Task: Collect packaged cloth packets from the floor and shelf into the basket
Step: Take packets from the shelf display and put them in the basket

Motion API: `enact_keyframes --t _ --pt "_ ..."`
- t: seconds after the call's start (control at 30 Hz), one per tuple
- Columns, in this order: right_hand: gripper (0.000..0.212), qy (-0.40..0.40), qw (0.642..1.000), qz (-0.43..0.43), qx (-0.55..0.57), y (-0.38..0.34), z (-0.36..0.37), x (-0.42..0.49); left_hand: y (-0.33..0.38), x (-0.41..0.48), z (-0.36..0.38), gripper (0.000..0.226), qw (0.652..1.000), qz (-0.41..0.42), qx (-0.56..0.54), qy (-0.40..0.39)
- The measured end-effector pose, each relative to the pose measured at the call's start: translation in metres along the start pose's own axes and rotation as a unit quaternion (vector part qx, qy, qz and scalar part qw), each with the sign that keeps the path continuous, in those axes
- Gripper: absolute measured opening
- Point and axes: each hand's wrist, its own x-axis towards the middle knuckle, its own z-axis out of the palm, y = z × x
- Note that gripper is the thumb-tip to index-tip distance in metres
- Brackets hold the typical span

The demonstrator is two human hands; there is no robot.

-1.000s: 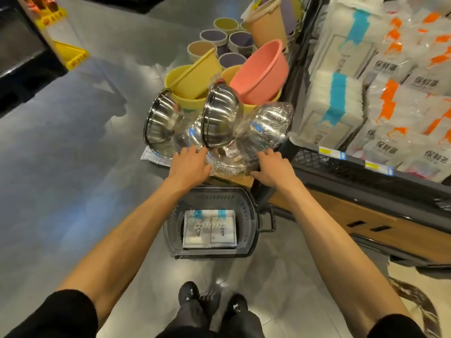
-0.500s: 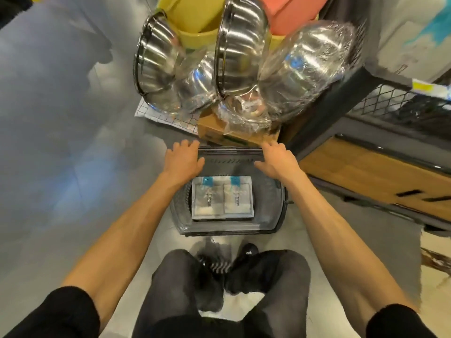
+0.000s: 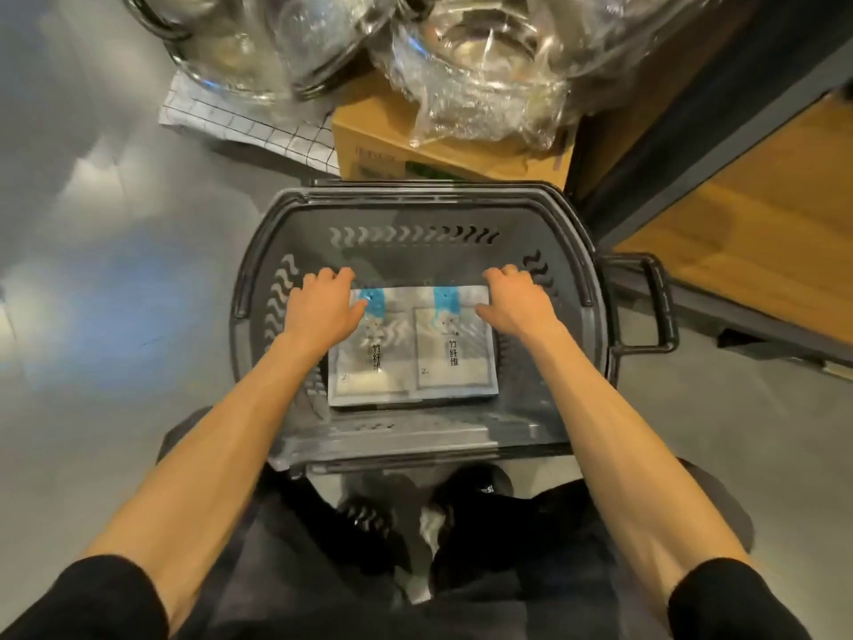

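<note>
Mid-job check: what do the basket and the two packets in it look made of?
The basket: stiff dark grey plastic, matte, going by its moulded wavy slots and rim. The left packet and right packet: glossy clear film, glare streaking the printed fronts, over what looks like pale folded cloth; contents partly guessed.

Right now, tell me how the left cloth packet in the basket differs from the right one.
The left hand covers the far-left corner of the left packet, thumb on its blue stripe; the right hand covers only the far-right corner of the right packet, stripe clear. Glare washes the left packet's print; the right packet's reads sharper. Both lie flat, side by side in the basket, white with a blue stripe, each gripped at its far edge.
</note>
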Motion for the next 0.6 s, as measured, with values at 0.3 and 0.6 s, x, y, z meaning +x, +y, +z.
enact_keyframes --t 0.3,0.6 --pt "0.059 -0.016 0.998 0.041 0.036 0.021 0.1 0.084 -0.017 0.071 0.105 0.057 0.994 -0.075 -0.038 -0.07" --pt "0.068 -0.032 0.99 0.118 0.076 0.027 0.157 0.12 -0.048 0.087 0.174 0.078 0.959 -0.213 -0.145 -0.116"
